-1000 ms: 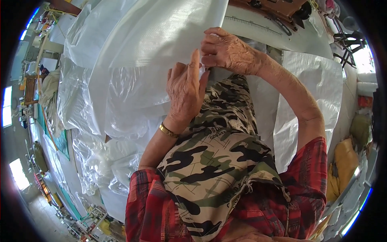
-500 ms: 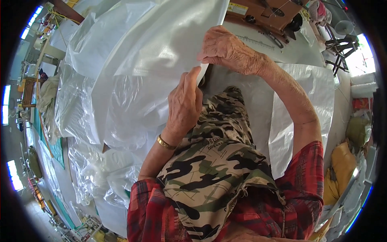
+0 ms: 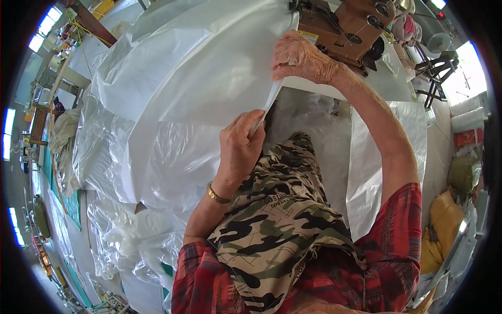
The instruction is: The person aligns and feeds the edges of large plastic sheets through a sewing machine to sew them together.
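A big sheet of translucent white plastic [image 3: 183,89] lies bunched over the table and hangs off its near edge. My left hand [image 3: 241,147] pinches the sheet's right edge low down, close to my lap. My right hand [image 3: 298,56] grips the same edge higher up, just in front of a brown sewing machine [image 3: 348,26]. The edge runs taut between the two hands. A gold bracelet [image 3: 217,195] sits on my left wrist.
A camouflage-patterned apron [image 3: 277,220] covers my lap. Woven white sacking [image 3: 389,157] hangs at the right. More crumpled clear plastic [image 3: 120,235] piles at the lower left. Yellow bags [image 3: 444,220] and a black metal stand [image 3: 436,70] are at the right.
My right hand has slid up along the plastic edge toward the sewing machine. The left hand has moved down and away from it, so the hands are now farther apart.
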The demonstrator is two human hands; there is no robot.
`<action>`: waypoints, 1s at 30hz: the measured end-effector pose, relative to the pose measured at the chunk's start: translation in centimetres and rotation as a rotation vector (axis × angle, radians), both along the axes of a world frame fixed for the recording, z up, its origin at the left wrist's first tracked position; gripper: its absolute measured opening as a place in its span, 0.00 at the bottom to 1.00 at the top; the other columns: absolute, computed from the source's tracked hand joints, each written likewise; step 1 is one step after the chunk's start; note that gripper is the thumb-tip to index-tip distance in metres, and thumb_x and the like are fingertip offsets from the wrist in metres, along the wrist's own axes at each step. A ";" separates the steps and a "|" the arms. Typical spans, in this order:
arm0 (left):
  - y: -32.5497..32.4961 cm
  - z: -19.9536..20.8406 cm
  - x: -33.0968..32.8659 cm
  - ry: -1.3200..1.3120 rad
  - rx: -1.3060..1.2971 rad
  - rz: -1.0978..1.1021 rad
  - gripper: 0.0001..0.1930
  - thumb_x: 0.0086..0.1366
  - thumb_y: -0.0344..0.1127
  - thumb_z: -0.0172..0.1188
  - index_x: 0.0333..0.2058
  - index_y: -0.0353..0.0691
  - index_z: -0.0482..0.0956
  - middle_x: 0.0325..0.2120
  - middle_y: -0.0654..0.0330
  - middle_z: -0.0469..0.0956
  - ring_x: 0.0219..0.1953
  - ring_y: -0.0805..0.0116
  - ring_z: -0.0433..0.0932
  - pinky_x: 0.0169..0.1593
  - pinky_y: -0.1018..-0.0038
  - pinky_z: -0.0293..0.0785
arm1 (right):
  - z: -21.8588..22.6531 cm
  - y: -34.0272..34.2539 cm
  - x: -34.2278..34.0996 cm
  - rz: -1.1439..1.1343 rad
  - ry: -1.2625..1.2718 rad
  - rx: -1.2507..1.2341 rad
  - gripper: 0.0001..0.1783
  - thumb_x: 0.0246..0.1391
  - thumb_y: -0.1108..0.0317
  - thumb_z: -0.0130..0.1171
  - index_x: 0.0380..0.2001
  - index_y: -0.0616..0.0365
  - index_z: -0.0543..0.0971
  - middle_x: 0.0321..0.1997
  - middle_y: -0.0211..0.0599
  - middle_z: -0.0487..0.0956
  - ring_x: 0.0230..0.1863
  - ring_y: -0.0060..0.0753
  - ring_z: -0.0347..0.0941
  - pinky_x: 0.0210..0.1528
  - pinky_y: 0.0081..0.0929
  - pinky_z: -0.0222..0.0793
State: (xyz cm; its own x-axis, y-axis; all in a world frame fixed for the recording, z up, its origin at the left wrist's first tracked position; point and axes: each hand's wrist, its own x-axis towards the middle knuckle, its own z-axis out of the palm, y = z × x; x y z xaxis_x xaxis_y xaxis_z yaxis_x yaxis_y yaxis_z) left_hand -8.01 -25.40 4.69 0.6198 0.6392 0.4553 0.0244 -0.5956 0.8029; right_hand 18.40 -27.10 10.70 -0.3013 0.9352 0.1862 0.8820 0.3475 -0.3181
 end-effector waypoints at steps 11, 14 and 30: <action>0.4 -2.1 0.5 0.080 0.222 -0.100 0.13 0.54 0.20 0.59 0.40 0.36 0.79 0.23 0.54 0.75 0.21 0.56 0.75 0.26 0.71 0.71 | -0.3 3.0 6.0 -0.100 -0.400 0.396 0.34 0.50 0.41 0.60 0.54 0.52 0.73 0.37 0.36 0.76 0.48 0.40 0.70 0.62 0.39 0.55; 0.1 -3.1 1.5 0.140 0.372 -0.143 0.16 0.54 0.23 0.59 0.43 0.40 0.76 0.22 0.57 0.74 0.21 0.57 0.77 0.25 0.65 0.73 | -1.8 3.0 6.6 -0.237 -0.348 0.674 0.31 0.48 0.47 0.65 0.51 0.53 0.73 0.42 0.36 0.75 0.50 0.41 0.70 0.58 0.41 0.60; 3.3 -3.4 6.2 0.296 0.597 -0.223 0.11 0.57 0.26 0.57 0.41 0.36 0.75 0.22 0.56 0.75 0.22 0.54 0.76 0.24 0.64 0.72 | -7.0 2.0 5.7 -0.454 -0.103 0.868 0.19 0.55 0.48 0.58 0.41 0.51 0.77 0.55 0.30 0.76 0.61 0.38 0.67 0.65 0.48 0.54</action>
State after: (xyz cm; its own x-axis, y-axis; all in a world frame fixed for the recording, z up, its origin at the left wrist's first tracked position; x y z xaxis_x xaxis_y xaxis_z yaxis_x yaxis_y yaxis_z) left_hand -1.86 -22.12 1.25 0.8590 0.1752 0.4810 0.0170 -0.9488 0.3153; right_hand 24.10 -25.09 3.75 -0.0008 0.5167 0.8562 0.9986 0.0455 -0.0266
